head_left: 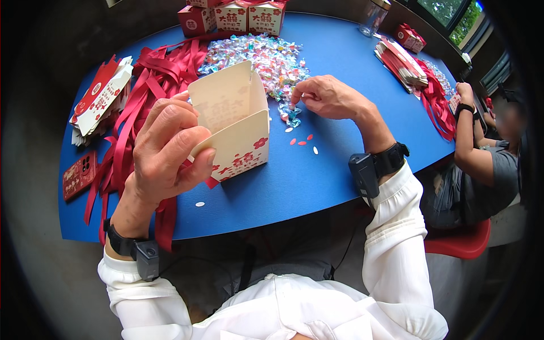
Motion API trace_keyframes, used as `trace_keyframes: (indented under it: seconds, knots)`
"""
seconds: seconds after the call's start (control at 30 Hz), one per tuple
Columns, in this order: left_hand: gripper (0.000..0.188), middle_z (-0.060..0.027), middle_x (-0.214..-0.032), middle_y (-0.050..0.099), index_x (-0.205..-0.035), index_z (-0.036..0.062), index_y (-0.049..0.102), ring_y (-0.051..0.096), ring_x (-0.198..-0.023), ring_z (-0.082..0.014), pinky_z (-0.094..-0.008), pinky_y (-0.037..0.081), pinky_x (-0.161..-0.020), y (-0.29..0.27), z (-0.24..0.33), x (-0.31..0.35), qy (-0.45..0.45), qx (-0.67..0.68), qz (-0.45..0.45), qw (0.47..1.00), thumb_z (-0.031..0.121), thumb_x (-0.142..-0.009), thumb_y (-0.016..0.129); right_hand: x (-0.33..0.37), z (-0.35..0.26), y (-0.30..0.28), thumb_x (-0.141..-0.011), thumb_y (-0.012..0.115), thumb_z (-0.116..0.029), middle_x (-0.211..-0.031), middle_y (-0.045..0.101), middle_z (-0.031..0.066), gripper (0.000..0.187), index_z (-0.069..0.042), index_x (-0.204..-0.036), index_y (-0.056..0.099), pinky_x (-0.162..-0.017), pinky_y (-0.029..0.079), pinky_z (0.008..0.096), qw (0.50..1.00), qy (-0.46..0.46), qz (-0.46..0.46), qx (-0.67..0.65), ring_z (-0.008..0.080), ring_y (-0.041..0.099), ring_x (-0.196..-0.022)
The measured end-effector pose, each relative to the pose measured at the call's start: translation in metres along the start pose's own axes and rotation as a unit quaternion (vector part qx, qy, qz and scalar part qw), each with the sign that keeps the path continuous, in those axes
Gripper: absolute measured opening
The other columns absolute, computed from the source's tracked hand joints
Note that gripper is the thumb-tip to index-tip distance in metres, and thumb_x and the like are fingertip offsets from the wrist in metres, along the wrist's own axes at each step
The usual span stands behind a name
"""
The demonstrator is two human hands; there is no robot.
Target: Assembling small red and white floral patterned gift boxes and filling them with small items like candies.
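Observation:
My left hand [167, 150] grips a small cream paper box [235, 122] with red flower prints, its lid flaps standing open, held just above the blue table [294, 181]. My right hand [326, 96] reaches into the edge of a heap of colourful wrapped candies [258, 56], its fingers pinched on candies at the pile's near side. Both wrists wear black bands with small devices.
Red ribbons [141, 85] lie spread at the left beside a stack of flat unfolded boxes [102, 96] and a red phone [79, 174]. Assembled boxes [232, 17] stand at the back. Another person [476, 147] sits at the right near more flat boxes [399, 59] and ribbons.

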State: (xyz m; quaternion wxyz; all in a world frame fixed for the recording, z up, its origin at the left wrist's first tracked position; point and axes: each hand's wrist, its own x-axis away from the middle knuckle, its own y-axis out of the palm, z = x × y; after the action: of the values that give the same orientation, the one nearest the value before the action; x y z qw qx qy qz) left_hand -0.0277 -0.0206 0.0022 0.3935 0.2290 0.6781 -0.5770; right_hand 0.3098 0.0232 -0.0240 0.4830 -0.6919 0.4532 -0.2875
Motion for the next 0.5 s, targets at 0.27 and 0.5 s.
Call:
trace_keyframes:
  seconds: [0.27, 0.5]
  knots:
    - [0.016, -0.0102, -0.08, 0.055, -0.084, 0.0013, 0.066, 0.061, -0.08, -0.0289, -0.05, 0.056, -0.088, -0.002, 0.0, 0.0, 0.0, -0.001, -0.002, 1.0, 0.01, -0.074, 0.076, -0.006, -0.015, 0.009, -0.093, 0.063, -0.019, -0.088, 0.072, 0.0159, 0.018, -0.003, -0.098, 0.07, -0.077, 0.054, 0.0406, 0.995, 0.019, 0.079, -0.054, 0.0324, 0.069, -0.084]
    - [0.016, -0.0103, -0.08, 0.056, -0.084, 0.0012, 0.066, 0.061, -0.08, -0.0288, -0.0499, 0.056, -0.088, 0.001, 0.0, 0.0, -0.002, 0.001, 0.003, 1.0, 0.01, -0.074, 0.076, -0.008, -0.013, 0.018, -0.098, 0.062, -0.028, -0.091, 0.072, 0.0169, 0.027, -0.003, -0.096, 0.072, -0.079, 0.053, 0.0441, 0.994, 0.033, 0.102, -0.027, 0.0349, 0.069, -0.085]
